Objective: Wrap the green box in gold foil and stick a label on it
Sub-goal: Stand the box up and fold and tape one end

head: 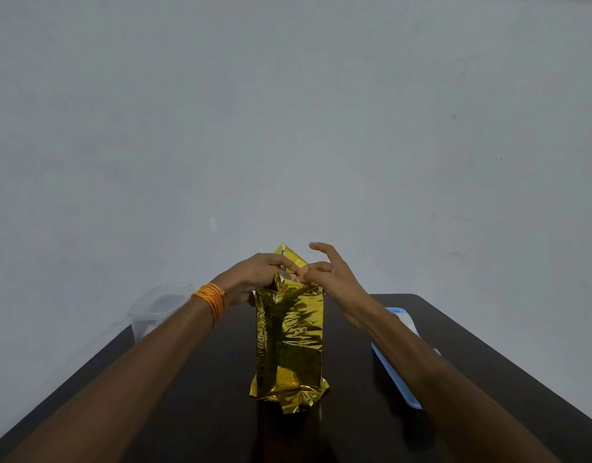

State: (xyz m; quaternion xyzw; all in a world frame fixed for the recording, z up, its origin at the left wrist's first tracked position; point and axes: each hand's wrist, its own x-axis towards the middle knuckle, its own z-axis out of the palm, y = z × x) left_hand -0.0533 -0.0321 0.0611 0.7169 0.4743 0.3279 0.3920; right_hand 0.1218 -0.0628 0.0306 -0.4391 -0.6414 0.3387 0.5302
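Observation:
A tall box wrapped in crinkled gold foil (289, 342) stands upright in the middle of the dark table (201, 396). Green shows faintly through the foil on its front. Loose foil flares out at its base and a pointed flap sticks up behind its top. My left hand (254, 277), with orange thread round the wrist, grips the foil at the top left corner. My right hand (328, 275) pinches the foil at the top edge with thumb and a finger while the other fingers stay raised. No label is in view.
A clear plastic container (154, 307) sits at the table's back left corner. A light blue tray (396, 372) lies on the right, partly under my right forearm. A plain grey wall stands behind the table.

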